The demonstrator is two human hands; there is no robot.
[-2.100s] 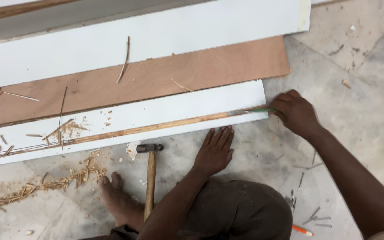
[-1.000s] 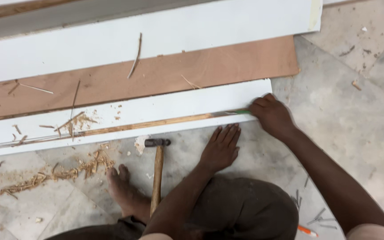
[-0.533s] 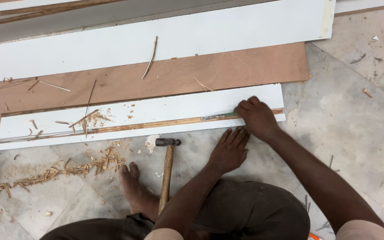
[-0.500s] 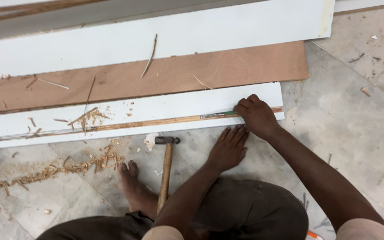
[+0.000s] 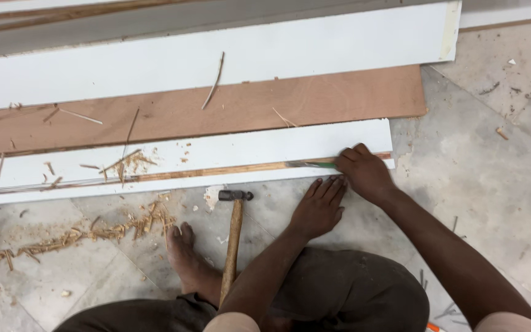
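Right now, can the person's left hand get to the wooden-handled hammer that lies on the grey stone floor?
Probably yes. The left hand rests flat on the floor, empty, with the hammer lying just beside it; only bare floor shows between them.

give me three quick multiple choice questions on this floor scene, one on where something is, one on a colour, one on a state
1. Where does the hammer lie?
A. on the brown plywood sheet
B. on the floor between the bare foot and the left arm
C. in the right hand

2. What colour is the board with the routed groove?
A. white
B. black
C. blue

3. How is the left hand?
A. clenched round the hammer
B. raised in the air
C. flat, fingers spread, beside the board's edge

Answers:
1 B, its head points at the board, nobody holds it.
2 A, a white face with a bare wood groove.
3 C, the palm is down while the right hand grips a green-handled tool in the groove.
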